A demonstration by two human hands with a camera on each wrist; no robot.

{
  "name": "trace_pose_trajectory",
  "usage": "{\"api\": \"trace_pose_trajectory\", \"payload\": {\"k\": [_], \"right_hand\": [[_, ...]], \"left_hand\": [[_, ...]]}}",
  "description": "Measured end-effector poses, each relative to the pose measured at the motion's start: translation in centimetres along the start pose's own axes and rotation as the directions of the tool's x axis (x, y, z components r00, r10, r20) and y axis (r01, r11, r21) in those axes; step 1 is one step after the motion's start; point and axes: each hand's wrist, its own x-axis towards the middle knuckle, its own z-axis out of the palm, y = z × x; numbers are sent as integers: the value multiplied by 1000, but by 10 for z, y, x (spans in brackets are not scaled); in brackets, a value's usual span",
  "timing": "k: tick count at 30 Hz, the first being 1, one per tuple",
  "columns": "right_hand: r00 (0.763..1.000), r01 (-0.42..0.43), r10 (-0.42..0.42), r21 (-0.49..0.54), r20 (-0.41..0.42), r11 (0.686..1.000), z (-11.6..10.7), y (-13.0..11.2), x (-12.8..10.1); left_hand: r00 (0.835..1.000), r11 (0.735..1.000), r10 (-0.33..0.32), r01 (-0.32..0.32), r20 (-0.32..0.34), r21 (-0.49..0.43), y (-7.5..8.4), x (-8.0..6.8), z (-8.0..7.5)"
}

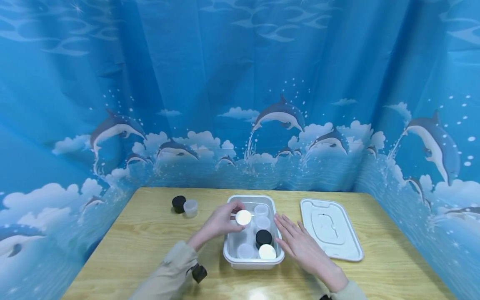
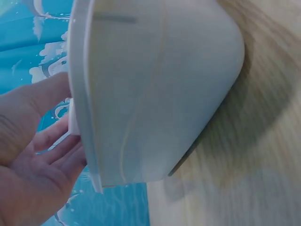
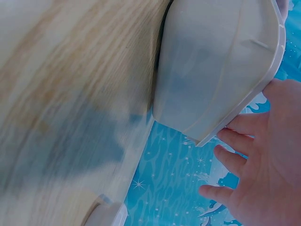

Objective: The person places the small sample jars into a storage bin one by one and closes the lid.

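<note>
My left hand [image 1: 223, 218] pinches a small round white-topped jar [image 1: 243, 217] between thumb and fingers, over the left side of a white plastic bin [image 1: 227, 246]. In the left wrist view the bin's wall [image 2: 155, 94] hides most of that jar. My right hand [image 1: 300, 248] rests its extended fingers against the bin's right rim. Inside the bin stand a black-lidded jar [image 1: 263, 237], another white-topped jar [image 1: 267, 251], and translucent cups at the back [image 1: 261, 210] and at the front left [image 1: 246, 251].
To the bin's left, a black jar [image 1: 178, 204] and a translucent cup [image 1: 190, 208] stand side by side on the wooden table [image 1: 150, 233]. A white rectangular lid [image 1: 346, 246] lies flat at right. A blue dolphin-print curtain [image 1: 225, 62] surrounds the table's back and sides.
</note>
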Motion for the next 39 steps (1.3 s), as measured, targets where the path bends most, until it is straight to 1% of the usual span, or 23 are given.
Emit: {"api": "trace_pose_trajectory", "payload": {"k": [3, 7, 11, 13, 15, 17, 20, 26, 31, 34, 36, 39], "right_hand": [[1000, 1, -1, 2, -5, 1000, 0, 0, 0], [1000, 3, -3, 7, -11, 1000, 0, 0, 0], [1000, 1, -1, 15, -8, 1000, -1, 0, 0], [1000, 2, -2, 15, -8, 1000, -1, 0, 0], [1000, 3, -3, 13, -10, 1000, -1, 0, 1], [1000, 4, -3, 11, -11, 1000, -2, 0, 1], [1000, 4, -4, 10, -12, 1000, -2, 0, 1], [1000, 7, -7, 15, -14, 1000, -2, 0, 2], [1000, 4, -4, 18, -12, 1000, -2, 0, 1], [1000, 2, -1, 21, -9, 1000, -2, 0, 1], [1000, -1, 1, 24, -5, 1000, -2, 0, 0], [1000, -7, 7, 29, 1, 1000, -1, -1, -1]], "left_hand": [[995, 995, 46, -54, 93, 83, 1, 2, -3], [976, 977, 89, -125, 200, 175, 2, 5, -6], [957, 959, 123, -183, 263, 219, 5, 7, -7], [947, 945, 137, -213, 290, 247, 6, 9, -6], [938, 933, 140, -233, 318, 275, 8, 10, -5], [930, 920, 130, -242, 343, 307, 10, 10, -3], [924, 900, 116, -253, 364, 355, 12, 9, -1], [917, 859, 109, -281, 383, 428, 14, 7, 3], [914, 839, 78, -276, 399, 469, 15, 6, 5], [908, 833, 74, -284, 413, 474, 16, 6, 5], [905, 835, 74, -286, 419, 469, 16, 5, 4], [907, 858, 66, -265, 416, 440, 15, 5, 0]]}}
